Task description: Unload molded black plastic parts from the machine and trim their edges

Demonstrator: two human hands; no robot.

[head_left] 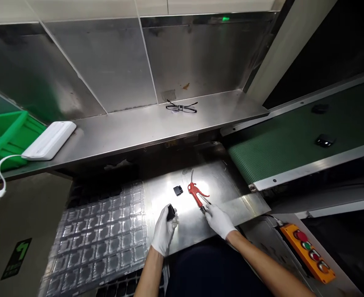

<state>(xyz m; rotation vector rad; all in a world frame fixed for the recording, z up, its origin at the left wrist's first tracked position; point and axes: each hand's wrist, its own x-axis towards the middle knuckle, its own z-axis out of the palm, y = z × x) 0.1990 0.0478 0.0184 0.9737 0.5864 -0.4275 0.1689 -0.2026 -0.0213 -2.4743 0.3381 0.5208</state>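
Note:
My left hand (165,231), in a white glove, is closed around a small black plastic part (171,212) above the metal worktop (182,237). Just beyond it lies another small black part (178,190) with prongs on one edge. A red air blow gun (194,194) rests on the worktop, its thin bent nozzle pointing away from me. My right hand (219,220), gloved too, has its fingers curled beside the gun's hose end. Its fingertips meet a slim metal tool (204,199), perhaps tweezers; the glove hides part of the grip.
A clear pocketed plastic tray (107,239) lies left. Spectacles (182,108) and a white device (49,140) with a cable sit on the shelf (132,126), near a green bin (8,132). Right are a green conveyor belt (280,144) carrying black parts and an orange button box (307,252).

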